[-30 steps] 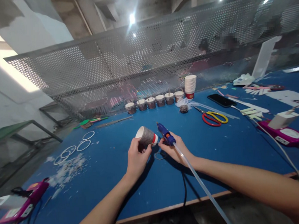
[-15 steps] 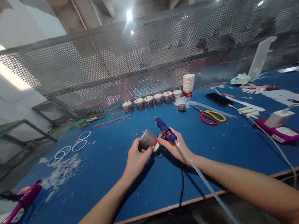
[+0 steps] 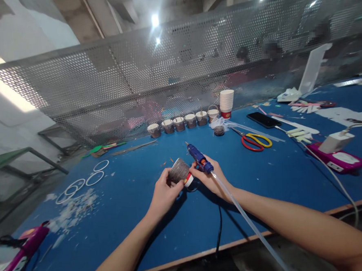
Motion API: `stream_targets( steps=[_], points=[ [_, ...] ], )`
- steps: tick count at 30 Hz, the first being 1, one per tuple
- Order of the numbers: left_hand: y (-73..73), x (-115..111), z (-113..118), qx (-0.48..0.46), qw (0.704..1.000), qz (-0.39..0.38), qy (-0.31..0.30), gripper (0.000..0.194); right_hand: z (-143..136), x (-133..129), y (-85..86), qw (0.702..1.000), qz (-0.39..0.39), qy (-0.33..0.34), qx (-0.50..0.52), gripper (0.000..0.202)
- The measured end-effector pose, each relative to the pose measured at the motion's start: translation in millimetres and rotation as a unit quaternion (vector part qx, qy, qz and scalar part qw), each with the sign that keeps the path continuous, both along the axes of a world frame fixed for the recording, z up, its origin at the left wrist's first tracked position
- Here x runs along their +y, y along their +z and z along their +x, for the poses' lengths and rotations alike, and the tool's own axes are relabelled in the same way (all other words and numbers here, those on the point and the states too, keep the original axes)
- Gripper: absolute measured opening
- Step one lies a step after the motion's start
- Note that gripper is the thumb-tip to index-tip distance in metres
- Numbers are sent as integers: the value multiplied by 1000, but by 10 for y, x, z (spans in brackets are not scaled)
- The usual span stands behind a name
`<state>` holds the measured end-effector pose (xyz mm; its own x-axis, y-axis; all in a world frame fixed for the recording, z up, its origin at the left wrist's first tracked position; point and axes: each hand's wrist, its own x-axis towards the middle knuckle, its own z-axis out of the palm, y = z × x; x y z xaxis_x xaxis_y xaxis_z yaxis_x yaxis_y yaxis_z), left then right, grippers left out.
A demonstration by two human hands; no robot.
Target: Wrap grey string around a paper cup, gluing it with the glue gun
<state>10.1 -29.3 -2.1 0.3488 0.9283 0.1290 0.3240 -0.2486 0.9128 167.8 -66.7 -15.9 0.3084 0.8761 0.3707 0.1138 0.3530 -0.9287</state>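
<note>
A paper cup (image 3: 179, 171) wrapped in grey-brown cord lies tilted in my left hand (image 3: 166, 191), whose fingers close round its side. A red and white band shows at the cup's right end. My right hand (image 3: 212, 176) is closed round a blue glue gun (image 3: 200, 157), its nozzle pointing up and to the left, beyond the cup. Fingertips of the right hand are at the cup's red and white end. From the back of the gun a long clear glue stick runs down to the right. A dark loop hangs under the cup.
Several wrapped cups (image 3: 179, 123) line the mesh barrier beside stacked paper cups (image 3: 227, 103). Red and yellow scissors (image 3: 252, 142), a phone (image 3: 263, 120) and a magenta power strip (image 3: 338, 157) lie right. White rings (image 3: 95, 178) and scraps lie left on the blue table (image 3: 121, 221).
The cup has turned slightly in my left hand, and more of its red and white end shows. My right hand still holds the glue gun in nearly the same place.
</note>
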Motion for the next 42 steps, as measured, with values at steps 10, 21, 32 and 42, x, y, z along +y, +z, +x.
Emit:
stream_targets(
  steps=[10,21,32,42],
  points=[
    [31,-2,-12,-3,1000,9,-15,24,11,14,25,1000,-22,-9,2,11],
    [63,19,-72,-39,998,-14,-45,24,35,48,-58,998,-33,-4,43,9],
    [39,51,-81,-73,996,-22,-45,22,0,2,-45,996,-52,23,66,13],
    [5,102,-115,-84,993,8,-85,14,-26,-38,6,983,-110,56,138,18]
  ],
)
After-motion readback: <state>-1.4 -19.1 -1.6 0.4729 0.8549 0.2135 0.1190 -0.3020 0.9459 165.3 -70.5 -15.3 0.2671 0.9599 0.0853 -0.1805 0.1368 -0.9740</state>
